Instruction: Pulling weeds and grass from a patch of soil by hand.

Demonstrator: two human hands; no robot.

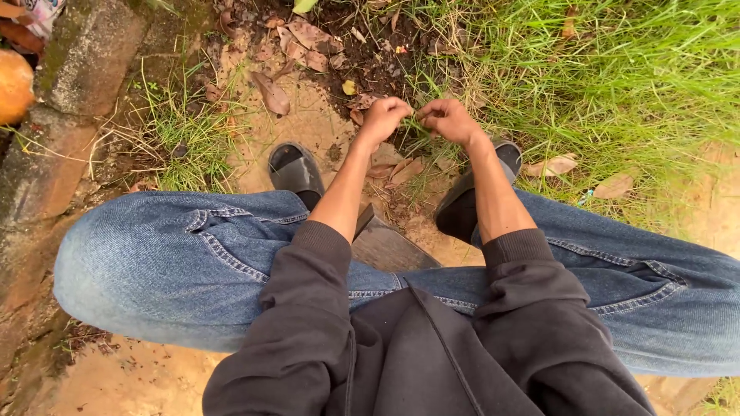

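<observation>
I sit low with my knees spread, in blue jeans (177, 262) and a dark sweatshirt. Both arms reach forward between my legs. My left hand (383, 117) is closed, pinching blades of grass (416, 123) near the soil. My right hand (449, 120) is closed on the same tuft, a few centimetres to the right. The two hands nearly touch. What lies under the fingers is hidden. My feet wear dark slippers, the left one (294, 168) and the right one (462, 208), on sandy ground.
Thick green grass (617, 69) covers the upper right. Dry brown leaves (271, 94) lie on dark soil and sand ahead. A mossy stone kerb (85, 62) runs along the left. A wooden board (389, 246) sits under me between my legs.
</observation>
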